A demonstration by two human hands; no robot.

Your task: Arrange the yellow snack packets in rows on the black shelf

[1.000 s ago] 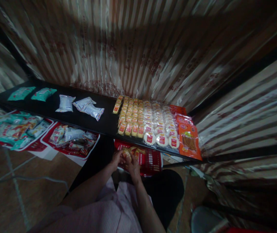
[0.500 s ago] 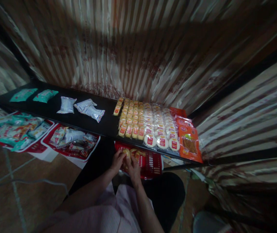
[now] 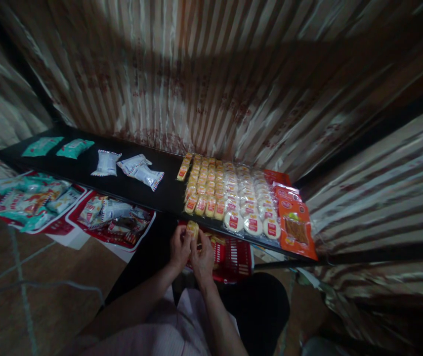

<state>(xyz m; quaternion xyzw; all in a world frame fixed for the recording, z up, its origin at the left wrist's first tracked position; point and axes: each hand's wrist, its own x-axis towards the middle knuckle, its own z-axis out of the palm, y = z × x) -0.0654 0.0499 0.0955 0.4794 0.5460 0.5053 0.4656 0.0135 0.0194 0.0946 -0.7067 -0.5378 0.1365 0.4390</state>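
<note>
Near the lower middle of the frame, the left hand (image 3: 179, 248) and the right hand (image 3: 202, 256) are close together, and both grasp one small yellow snack packet (image 3: 192, 229) with their fingers, the left hand on its left side and the right hand on its right side. The packet is held just below the front edge of the black table (image 3: 85, 165), above a red basket (image 3: 233, 257) which stands lower, under the table, and holds some more packets. On the table, right of the middle of the frame, rows of yellow packets (image 3: 202, 190) lie beside rows of round white packets (image 3: 250, 202), and next to these, further right, are orange packets (image 3: 295, 225). Toward the left on the table are three white packets (image 3: 130, 165), and in the far left two green packets (image 3: 58, 147). At the left edge of the frame, lower than the table, two red trays (image 3: 66, 225) carry mixed packets. A striped curtain (image 3: 204, 79) fills the upper part of the frame.
</note>
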